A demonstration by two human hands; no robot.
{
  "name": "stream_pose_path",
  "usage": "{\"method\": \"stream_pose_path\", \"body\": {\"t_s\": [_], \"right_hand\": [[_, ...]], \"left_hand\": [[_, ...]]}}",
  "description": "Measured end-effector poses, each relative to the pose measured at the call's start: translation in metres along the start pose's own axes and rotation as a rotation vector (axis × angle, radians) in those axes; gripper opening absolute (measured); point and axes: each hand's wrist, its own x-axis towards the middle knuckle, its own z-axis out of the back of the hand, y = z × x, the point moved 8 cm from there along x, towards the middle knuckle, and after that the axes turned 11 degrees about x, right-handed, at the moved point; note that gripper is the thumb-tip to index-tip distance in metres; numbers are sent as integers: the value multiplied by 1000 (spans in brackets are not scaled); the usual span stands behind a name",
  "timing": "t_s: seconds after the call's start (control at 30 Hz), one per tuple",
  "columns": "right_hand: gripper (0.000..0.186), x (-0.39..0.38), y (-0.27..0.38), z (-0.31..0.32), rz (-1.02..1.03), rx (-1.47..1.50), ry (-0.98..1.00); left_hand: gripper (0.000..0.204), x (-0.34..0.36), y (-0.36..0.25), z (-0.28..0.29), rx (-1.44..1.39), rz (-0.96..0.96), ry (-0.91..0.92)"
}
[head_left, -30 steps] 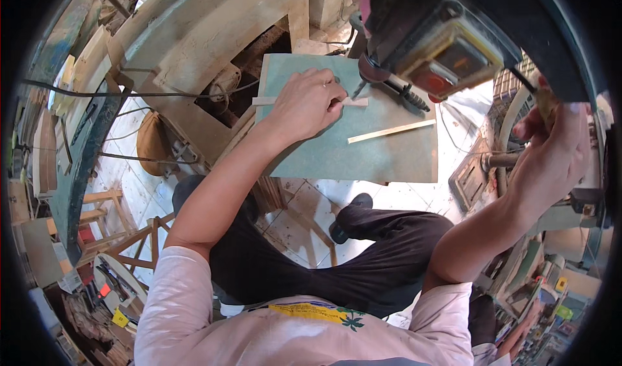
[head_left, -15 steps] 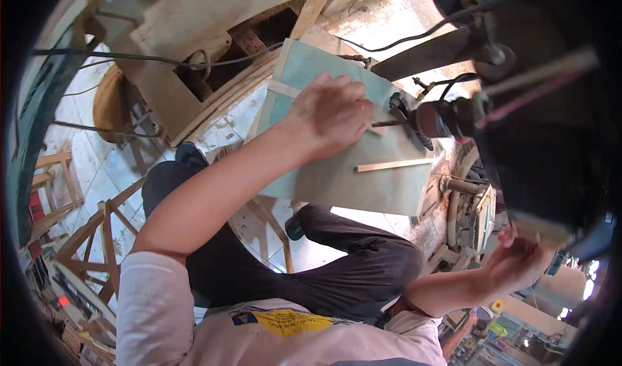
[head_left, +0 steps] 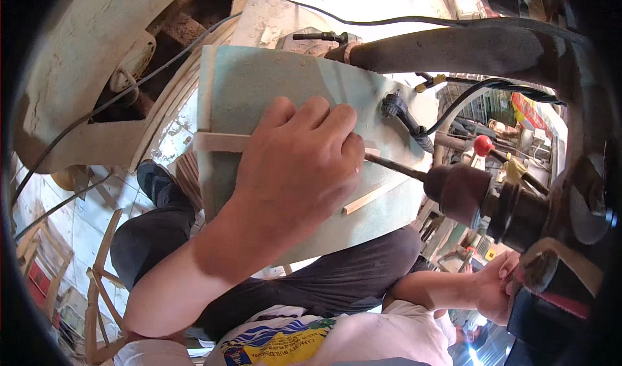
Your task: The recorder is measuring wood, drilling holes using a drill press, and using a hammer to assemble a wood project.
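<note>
There lay the wooden strip (head_left: 223,142), straight across the green board (head_left: 253,84), passing under the left hand (head_left: 304,152), with one end poking out past the board's left edge and the other showing just beyond the thumb. And the left fingers? Folded in close, knuckles up, holding the strip down against the board, though the tips themselves were hidden underneath. Right by that thumb came the drill bit (head_left: 396,166), slanting across the view from its chuck (head_left: 457,194), its point so near the strip that touching or clear of it, you could not tell.

Over on the far side, the right hand (head_left: 497,288) had its fingers curled beside the dark casing (head_left: 544,320); whether they gripped anything was out of sight.

Now the strip itself: thin, flat and pale, it looked light and fairly stiff, dry rather than slick. Being so narrow, it seemed likely to swivel or skid over that smooth board under a sideways push, and liable to split near its end. The safest hold looked to be along the longer left stretch, fingers spread over the top and thumb against the edge, well back from the bit; the thumb sat awfully near the metal. A second, thinner stick (head_left: 376,196) lay loose on the board, nearer the person, touched by neither hand.
</note>
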Motion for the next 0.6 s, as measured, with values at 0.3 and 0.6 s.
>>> {"method": "stream_pose_path", "body": {"t_s": [0.3, 0.6], "right_hand": [[38, -23, 0, 8, 103, -108, -208], [36, -27, 0, 20, 104, -95, -302]], "left_hand": [[19, 3, 1, -2, 37, -5, 26], [23, 3, 0, -3, 51, -8, 28]]}}
